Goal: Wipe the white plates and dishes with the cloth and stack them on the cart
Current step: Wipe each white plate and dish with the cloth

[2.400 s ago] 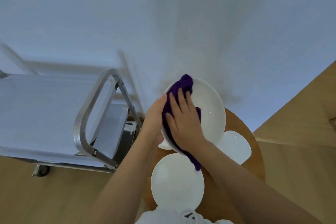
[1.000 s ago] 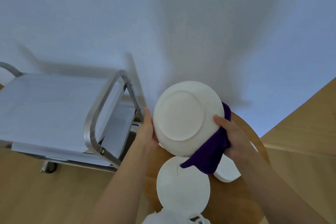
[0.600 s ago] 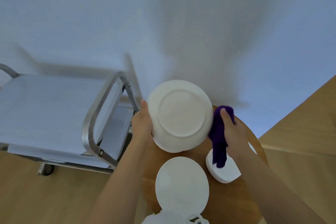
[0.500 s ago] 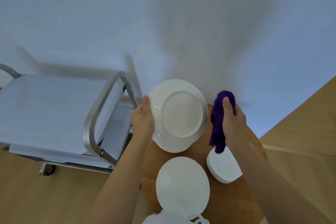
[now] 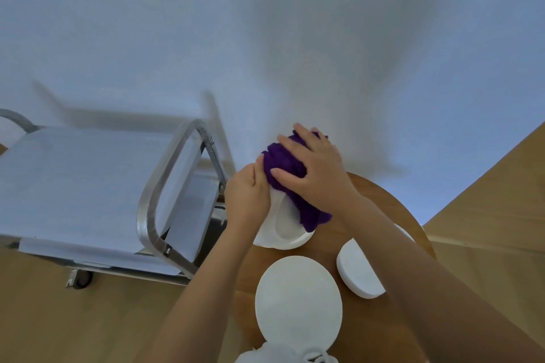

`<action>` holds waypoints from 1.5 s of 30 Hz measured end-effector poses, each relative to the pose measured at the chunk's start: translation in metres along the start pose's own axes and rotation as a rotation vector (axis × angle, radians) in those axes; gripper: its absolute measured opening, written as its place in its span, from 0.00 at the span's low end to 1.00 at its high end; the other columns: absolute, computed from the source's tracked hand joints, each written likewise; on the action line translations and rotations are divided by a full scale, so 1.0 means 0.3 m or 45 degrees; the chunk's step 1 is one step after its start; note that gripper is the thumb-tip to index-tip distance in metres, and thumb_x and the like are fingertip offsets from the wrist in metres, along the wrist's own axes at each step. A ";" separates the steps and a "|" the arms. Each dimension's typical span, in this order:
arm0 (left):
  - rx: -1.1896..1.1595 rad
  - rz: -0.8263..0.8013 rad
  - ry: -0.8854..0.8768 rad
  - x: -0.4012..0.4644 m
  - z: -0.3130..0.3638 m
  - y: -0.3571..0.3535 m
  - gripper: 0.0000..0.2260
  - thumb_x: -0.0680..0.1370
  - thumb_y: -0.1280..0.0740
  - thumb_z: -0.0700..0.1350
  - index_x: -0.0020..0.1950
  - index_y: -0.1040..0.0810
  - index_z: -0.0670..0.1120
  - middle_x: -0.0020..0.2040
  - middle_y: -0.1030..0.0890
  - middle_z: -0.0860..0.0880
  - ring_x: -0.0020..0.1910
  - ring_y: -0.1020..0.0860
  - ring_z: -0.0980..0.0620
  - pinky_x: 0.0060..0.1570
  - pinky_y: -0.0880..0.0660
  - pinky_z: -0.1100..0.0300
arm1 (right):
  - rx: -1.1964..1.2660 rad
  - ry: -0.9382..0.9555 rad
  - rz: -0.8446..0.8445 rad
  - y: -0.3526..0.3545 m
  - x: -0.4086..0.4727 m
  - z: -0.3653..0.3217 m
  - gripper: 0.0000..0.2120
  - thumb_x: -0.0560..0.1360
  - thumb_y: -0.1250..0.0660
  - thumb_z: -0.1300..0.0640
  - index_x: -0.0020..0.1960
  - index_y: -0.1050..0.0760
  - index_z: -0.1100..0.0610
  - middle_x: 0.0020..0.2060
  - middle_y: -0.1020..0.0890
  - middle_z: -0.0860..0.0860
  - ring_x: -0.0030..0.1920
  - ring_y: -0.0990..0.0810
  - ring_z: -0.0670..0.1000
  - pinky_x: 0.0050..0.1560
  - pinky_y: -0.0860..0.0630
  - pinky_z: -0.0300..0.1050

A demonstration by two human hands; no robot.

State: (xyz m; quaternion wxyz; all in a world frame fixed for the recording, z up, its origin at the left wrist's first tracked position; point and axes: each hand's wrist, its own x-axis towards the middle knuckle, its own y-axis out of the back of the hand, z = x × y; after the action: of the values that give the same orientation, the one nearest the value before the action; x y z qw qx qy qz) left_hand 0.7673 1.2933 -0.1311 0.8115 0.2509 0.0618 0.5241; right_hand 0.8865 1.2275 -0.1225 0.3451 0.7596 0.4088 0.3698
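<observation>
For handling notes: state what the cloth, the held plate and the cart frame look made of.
Purple cloth: soft, fuzzy fabric that bunches.
Held plate: smooth glossy white, probably ceramic.
Cart frame: brushed silver metal tube with soft sheen.

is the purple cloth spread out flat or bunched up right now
Bunched up. The purple cloth lies in thick folds under the right hand, pressed against the plate that the left hand holds.

cart handle (image 5: pixel 165 186) rising between round table (image 5: pixel 383 200) and cart shelf (image 5: pixel 73 180)
</observation>
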 end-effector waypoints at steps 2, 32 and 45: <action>0.021 -0.019 -0.026 -0.009 0.011 0.007 0.23 0.83 0.47 0.53 0.31 0.31 0.44 0.27 0.31 0.50 0.27 0.34 0.55 0.29 0.38 0.62 | 0.195 -0.108 0.040 0.013 0.005 0.034 0.33 0.70 0.38 0.35 0.71 0.35 0.47 0.72 0.37 0.50 0.71 0.39 0.54 0.69 0.37 0.54; -1.096 -0.840 0.607 0.022 0.031 0.159 0.20 0.65 0.24 0.61 0.52 0.15 0.53 0.50 0.15 0.47 0.47 0.16 0.47 0.39 0.19 0.54 | 1.351 -0.647 0.086 0.104 -0.088 0.231 0.22 0.61 0.25 0.45 0.54 0.22 0.46 0.47 0.16 0.48 0.45 0.17 0.49 0.39 0.20 0.41; -1.370 -0.625 0.737 0.031 0.044 0.078 0.16 0.72 0.35 0.56 0.53 0.17 0.49 0.52 0.15 0.47 0.49 0.16 0.47 0.41 0.18 0.52 | 1.320 -0.757 0.103 0.070 -0.088 0.199 0.08 0.69 0.28 0.46 0.48 0.21 0.44 0.43 0.15 0.46 0.43 0.17 0.48 0.41 0.20 0.43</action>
State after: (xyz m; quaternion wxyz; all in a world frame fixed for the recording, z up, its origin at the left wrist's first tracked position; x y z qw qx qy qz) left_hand 0.7568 1.3046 -0.1071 0.8703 -0.3622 0.0623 0.3277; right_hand 0.9343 1.1820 -0.1417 0.0148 0.9148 0.3927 -0.0936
